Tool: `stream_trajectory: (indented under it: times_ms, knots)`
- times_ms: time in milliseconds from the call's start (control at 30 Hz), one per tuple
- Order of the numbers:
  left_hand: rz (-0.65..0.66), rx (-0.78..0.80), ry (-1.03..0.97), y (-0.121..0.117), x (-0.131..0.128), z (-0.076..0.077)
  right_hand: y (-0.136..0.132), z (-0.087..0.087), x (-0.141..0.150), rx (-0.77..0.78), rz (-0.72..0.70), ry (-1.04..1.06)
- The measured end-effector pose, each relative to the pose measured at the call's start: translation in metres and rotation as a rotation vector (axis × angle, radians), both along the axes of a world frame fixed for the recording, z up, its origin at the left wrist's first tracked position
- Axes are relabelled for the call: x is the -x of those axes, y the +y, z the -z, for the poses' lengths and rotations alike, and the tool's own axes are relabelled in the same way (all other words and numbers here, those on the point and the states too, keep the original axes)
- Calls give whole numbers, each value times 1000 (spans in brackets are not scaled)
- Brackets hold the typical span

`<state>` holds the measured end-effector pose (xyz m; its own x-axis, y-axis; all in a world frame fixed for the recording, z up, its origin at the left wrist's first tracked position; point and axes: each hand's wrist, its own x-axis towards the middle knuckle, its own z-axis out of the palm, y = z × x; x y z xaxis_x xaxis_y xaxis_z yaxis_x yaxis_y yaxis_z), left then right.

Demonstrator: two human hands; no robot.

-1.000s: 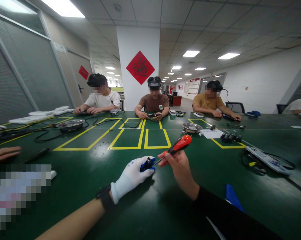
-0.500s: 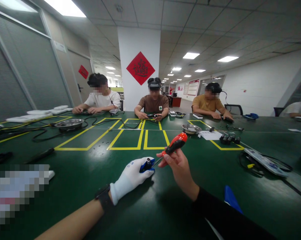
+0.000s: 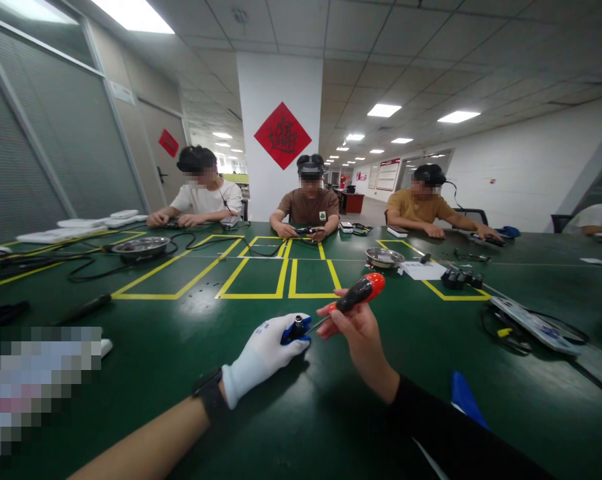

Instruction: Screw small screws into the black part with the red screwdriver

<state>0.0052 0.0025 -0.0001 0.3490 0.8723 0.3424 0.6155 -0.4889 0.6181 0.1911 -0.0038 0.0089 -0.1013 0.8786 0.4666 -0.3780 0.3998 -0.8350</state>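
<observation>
My left hand [image 3: 268,343], in a white glove with blue fingertips, is closed around a small black cylindrical part [image 3: 297,329] with a shiny metal top. The part points upward, and its lower end is hidden in the glove. My bare right hand [image 3: 358,333] grips a screwdriver [image 3: 361,292] with a red and black handle. The screwdriver's shaft slants down to the left and its tip meets the side of the part; the exact contact is hidden by the glove. Both hands are just above the green table [image 3: 261,427].
A blue glove piece [image 3: 465,400] lies by my right forearm. Further right are a power strip [image 3: 535,325] and several black parts [image 3: 461,278]. Metal bowls [image 3: 383,258] and cables [image 3: 81,267] stand farther off. Across the table sit several people, one [image 3: 308,207] directly opposite.
The screwdriver handle has tilted a little to the right and down in my right hand. My left hand keeps its hold. The person at the right has reached an arm farther right.
</observation>
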Motion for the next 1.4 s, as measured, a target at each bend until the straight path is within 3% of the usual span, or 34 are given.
stream_trajectory:
  times_ms: [167, 533, 633, 833, 1233, 1400]
  knots:
    - [26, -2, -9, 0, 0, 0, -1, -2, -2, -11, -60, 9]
    - [-9, -13, 10, 3, 2, 5, 4, -3, 0, 57, 125, -34]
    - [-11, -8, 18, 1, 1, 1, 4, -1, 0, 81, 107, -4]
    - [-2, -7, 20, -1, 0, -2, 4, 0, -1, 45, -57, 66]
    - [-9, 2, 3, 0, 0, 1, 3, -4, 2, 64, 65, -16]
    - [-3, 12, -2, 0, 0, -1, 3, -2, 0, 40, -34, 39]
